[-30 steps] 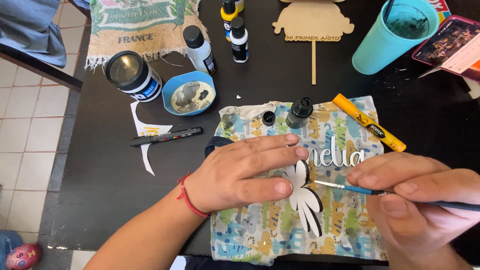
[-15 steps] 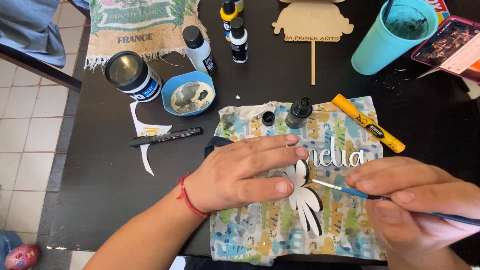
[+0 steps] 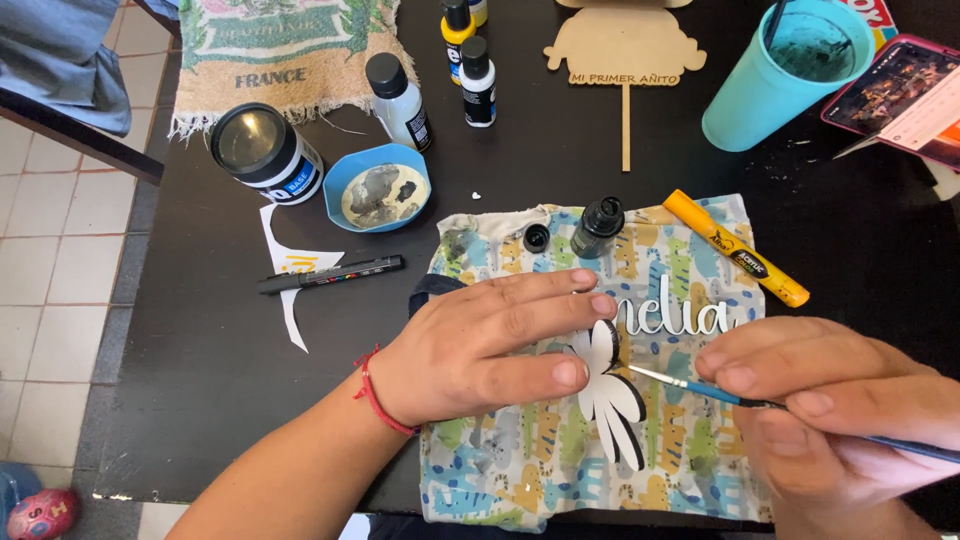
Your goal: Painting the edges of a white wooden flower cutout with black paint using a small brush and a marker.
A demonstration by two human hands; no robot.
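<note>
Gripping a thin paintbrush (image 3: 700, 387), your right hand (image 3: 830, 420) has its fingers closed round the blue handle, bristle tip touching the white cutout (image 3: 610, 395). Your left hand (image 3: 480, 345): fingers spread flat, open, pressing the cutout's left edge onto the patterned cloth (image 3: 560, 470). On the cloth: white cutout letters (image 3: 672, 317), small black bottle (image 3: 598, 226), its cap (image 3: 537, 237), yellow marker (image 3: 735, 248). On the black worktop (image 3: 200, 370): black pen (image 3: 330, 274), blue bowl (image 3: 378, 185), jar (image 3: 265, 152), teal cup (image 3: 785, 70).
</note>
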